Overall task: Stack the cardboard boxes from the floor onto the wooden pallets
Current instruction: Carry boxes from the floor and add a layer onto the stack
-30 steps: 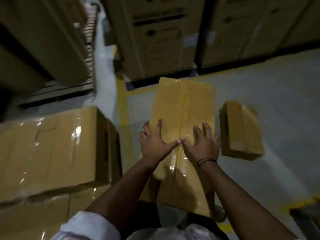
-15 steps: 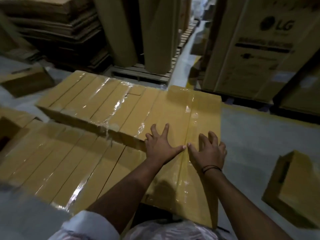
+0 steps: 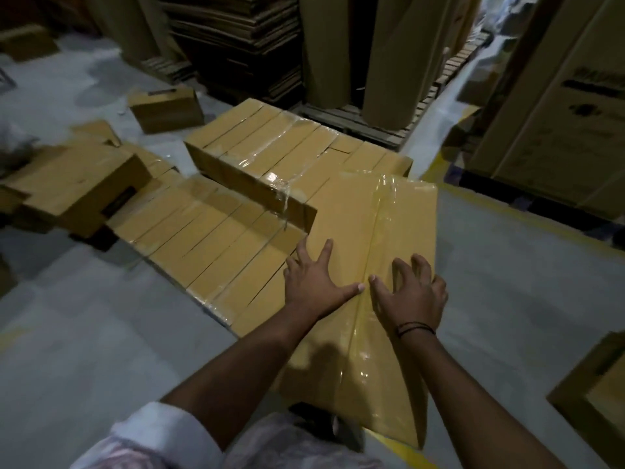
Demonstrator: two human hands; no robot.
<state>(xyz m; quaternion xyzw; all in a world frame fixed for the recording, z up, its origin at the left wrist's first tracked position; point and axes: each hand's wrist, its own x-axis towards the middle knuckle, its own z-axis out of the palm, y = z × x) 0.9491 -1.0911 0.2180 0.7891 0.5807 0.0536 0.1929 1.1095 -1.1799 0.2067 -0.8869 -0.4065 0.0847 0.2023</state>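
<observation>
Box (image 3: 389, 214) sits right in front, over the floor, long axis running out to 12 o'clock. Both palms are on its near half: left hand (image 3: 314, 282) flat and spread, right hand (image 3: 412, 292) arched on its fingertips, neither wrapped round anything. Stacked boxes (image 3: 270, 157) lie just beside it at 10 o'clock, nearer the left hand, so I'd guess it goes that way.

2 arms outstretched; left hand (image 3: 314, 286) splayed flat, right hand (image 3: 411, 292) seemingly clawed

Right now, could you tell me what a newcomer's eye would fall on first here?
The left hand and right hand rest on a long taped cardboard box at centre. To its left lie two wrapped rows of boxes, with loose boxes scattered on the grey floor.
</observation>
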